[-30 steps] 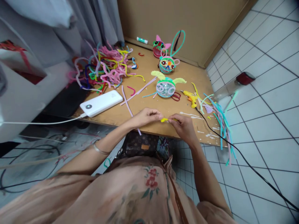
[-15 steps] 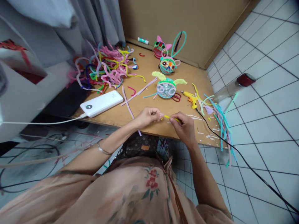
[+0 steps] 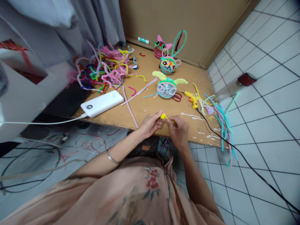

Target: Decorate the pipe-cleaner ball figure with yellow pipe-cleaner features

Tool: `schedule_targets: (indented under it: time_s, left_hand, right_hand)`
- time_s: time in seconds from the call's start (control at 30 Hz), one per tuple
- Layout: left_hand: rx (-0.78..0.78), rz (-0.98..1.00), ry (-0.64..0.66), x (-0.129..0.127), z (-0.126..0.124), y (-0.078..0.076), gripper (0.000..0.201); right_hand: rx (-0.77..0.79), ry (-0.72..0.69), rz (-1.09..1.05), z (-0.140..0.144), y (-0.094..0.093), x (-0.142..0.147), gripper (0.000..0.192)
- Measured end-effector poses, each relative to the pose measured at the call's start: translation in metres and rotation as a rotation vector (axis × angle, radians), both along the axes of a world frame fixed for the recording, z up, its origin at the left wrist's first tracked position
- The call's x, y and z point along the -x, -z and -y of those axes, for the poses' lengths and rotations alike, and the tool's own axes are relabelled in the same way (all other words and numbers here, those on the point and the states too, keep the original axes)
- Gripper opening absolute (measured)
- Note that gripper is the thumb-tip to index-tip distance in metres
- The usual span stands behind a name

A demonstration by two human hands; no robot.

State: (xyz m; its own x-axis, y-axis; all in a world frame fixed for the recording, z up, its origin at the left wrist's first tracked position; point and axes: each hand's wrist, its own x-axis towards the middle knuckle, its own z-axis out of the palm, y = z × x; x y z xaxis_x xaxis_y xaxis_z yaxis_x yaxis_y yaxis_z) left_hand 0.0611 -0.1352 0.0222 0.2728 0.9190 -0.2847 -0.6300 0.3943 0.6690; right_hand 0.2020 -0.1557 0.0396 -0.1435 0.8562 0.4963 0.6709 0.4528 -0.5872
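- The left hand (image 3: 151, 124) and the right hand (image 3: 178, 131) meet over the near edge of the wooden table (image 3: 150, 107), fingertips pinched together on a short yellow pipe cleaner (image 3: 164, 117) held between them, just above the tabletop.
- Just beyond the hands lies a round craft ball (image 3: 166, 88) wound in teal and lilac, with two fuzzy yellow-green ears; red scissors (image 3: 177, 97) lie touching its right side.
- To the right of that, a yellow glue gun (image 3: 192, 98) rests on the table, its black cord (image 3: 246, 162) trailing off the near right edge across the tiled floor.
- A bundle of teal, lilac and pink stems (image 3: 221, 120) hangs over the right edge of the table.
- A white power bank (image 3: 102, 103) lies to the left of the hands, a white cable running left from it.
- Loose lilac stems (image 3: 130, 106) cross between the power bank and the hands.
- A tangled heap of pipe cleaners (image 3: 105, 68) fills the far left corner.
- Two finished figures stand farther back: an owl-faced ball with a tall teal loop (image 3: 169, 64) and a pink-eared one (image 3: 160, 47).
- A glue stick (image 3: 142, 40) lies by the far board.
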Motion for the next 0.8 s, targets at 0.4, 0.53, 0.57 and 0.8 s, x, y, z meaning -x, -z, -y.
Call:
schedule_targets:
  time_s: [0.4, 0.53, 0.57, 0.8]
  left_hand:
    - [-0.724, -0.748, 0.579, 0.043, -0.028, -0.019, 0.028]
    - [-0.757, -0.779, 0.566, 0.038, -0.03, -0.016, 0.028]
    - [-0.741, -0.754, 0.542, 0.037, -0.03, -0.015, 0.029]
    - [-0.488, -0.59, 0.283, 0.035, -0.022, -0.018, 0.031]
  right_hand:
    - [0.218, -0.368, 0.037, -0.019, -0.025, -0.029, 0.015]
    - [0.195, -0.373, 0.07, -0.021, -0.03, -0.03, 0.016]
    - [0.187, -0.356, 0.07, -0.022, -0.031, -0.032, 0.017]
    - [0.064, -0.217, 0.031, -0.011, -0.032, -0.03, 0.017]
